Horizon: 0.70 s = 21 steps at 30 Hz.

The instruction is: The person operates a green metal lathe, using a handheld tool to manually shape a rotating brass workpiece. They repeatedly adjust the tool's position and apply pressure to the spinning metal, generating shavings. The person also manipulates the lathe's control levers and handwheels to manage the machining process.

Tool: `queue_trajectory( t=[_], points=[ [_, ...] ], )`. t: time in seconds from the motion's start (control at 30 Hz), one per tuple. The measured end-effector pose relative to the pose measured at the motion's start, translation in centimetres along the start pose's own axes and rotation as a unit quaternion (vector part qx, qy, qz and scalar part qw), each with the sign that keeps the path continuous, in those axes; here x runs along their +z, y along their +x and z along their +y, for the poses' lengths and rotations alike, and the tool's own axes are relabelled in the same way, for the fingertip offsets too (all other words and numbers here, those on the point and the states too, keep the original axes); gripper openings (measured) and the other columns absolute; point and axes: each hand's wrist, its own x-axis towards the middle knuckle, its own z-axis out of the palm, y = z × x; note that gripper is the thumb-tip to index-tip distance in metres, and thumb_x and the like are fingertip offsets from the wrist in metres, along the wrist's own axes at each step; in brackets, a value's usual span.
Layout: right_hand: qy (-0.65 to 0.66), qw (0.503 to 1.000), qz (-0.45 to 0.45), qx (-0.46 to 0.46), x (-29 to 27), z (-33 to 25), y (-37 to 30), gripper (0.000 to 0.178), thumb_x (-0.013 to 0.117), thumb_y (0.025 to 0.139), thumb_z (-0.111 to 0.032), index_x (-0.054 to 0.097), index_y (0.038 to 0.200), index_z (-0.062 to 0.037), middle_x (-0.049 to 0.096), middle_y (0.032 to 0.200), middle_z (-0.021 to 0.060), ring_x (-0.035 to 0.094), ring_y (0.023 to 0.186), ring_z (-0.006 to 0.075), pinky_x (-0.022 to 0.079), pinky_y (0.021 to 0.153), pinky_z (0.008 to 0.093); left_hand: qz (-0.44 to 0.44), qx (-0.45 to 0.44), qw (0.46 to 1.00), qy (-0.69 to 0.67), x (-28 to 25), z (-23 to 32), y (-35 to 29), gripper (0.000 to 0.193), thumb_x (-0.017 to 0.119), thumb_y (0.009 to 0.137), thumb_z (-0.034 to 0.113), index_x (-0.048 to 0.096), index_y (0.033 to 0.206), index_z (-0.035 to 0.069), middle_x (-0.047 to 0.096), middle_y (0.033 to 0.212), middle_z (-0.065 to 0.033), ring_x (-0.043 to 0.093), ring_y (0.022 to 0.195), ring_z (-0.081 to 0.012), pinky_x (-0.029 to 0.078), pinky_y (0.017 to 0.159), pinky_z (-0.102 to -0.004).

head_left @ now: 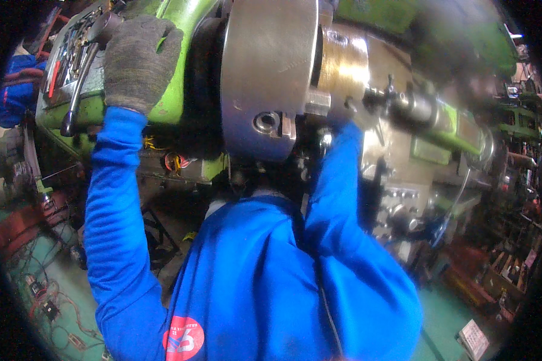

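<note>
My left hand [140,63], in a dark grey knit glove, rests on the green lathe headstock [177,90], back of the hand up. Beside it is a metal lever [83,81] with a round hub and a dark knob. The glove hides most of the fingers, so their grip does not show. To the right stands a large steel lathe chuck [268,66], with a brass-coloured cylindrical workpiece [343,60] at its right face. My right hand [361,115] reaches just below the workpiece, close to a chuck jaw [318,101]; it is blurred and its fingers cannot be made out.
A tray of hand tools [72,57] lies on the headstock at the left. Right of the workpiece are the green tailstock [457,126] and its blurred spindle. The carriage [400,201] sits below. Cables [57,301] run over the green floor.
</note>
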Motion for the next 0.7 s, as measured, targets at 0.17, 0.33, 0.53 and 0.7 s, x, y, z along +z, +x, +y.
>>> queue_trajectory(
  t=[0.17, 0.33, 0.53, 0.7],
  points=[
    [-0.125, 0.992, 0.019, -0.005, -0.4, -1.7, 0.3, 0.064, 0.07, 0.083, -0.049, 0.061, 0.133, -0.0108, 0.063, 0.131, 0.0055, 0.06, 0.12, 0.0233, 0.049, 0.099, 0.0429, 0.001, -0.006, 1.0, 0.008, 0.3, -0.2, -0.2, 0.021, 0.069, 0.093, 0.03, 0.072, 0.093, 0.009, 0.07, 0.096, -0.0125, 0.066, 0.093, -0.0348, 0.052, 0.086, -0.0482],
    [-0.274, 0.961, 0.041, -0.003, -0.4, -4.1, 0.6, 0.065, 0.069, 0.083, -0.051, 0.06, 0.135, -0.0121, 0.062, 0.134, 0.0048, 0.059, 0.122, 0.0233, 0.049, 0.1, 0.0436, 0.012, -0.011, 1.0, -0.017, 0.5, -0.3, -0.3, 0.02, 0.069, 0.093, 0.029, 0.072, 0.092, 0.009, 0.07, 0.095, -0.012, 0.066, 0.092, -0.0346, 0.052, 0.085, -0.0479],
    [-0.374, 0.926, 0.048, -0.003, -0.3, -5.7, 1.0, 0.067, 0.067, 0.083, -0.054, 0.059, 0.136, -0.0137, 0.061, 0.136, 0.0039, 0.057, 0.124, 0.0234, 0.048, 0.101, 0.0444, 0.025, -0.007, 1.0, -0.01, 0.4, -0.1, -0.2, 0.021, 0.069, 0.092, 0.029, 0.072, 0.089, 0.009, 0.07, 0.093, -0.0114, 0.066, 0.091, -0.0343, 0.052, 0.084, -0.0481],
    [-0.425, 0.905, 0.028, -0.003, -0.6, -5.9, 0.9, 0.068, 0.066, 0.084, -0.056, 0.058, 0.138, -0.0151, 0.059, 0.139, 0.0032, 0.056, 0.126, 0.0235, 0.047, 0.102, 0.045, 0.027, 0.006, 0.999, -0.023, 0.4, -0.5, -0.4, 0.021, 0.069, 0.092, 0.029, 0.072, 0.089, 0.008, 0.069, 0.091, -0.0114, 0.066, 0.09, -0.0343, 0.052, 0.084, -0.0482]
  ],
)
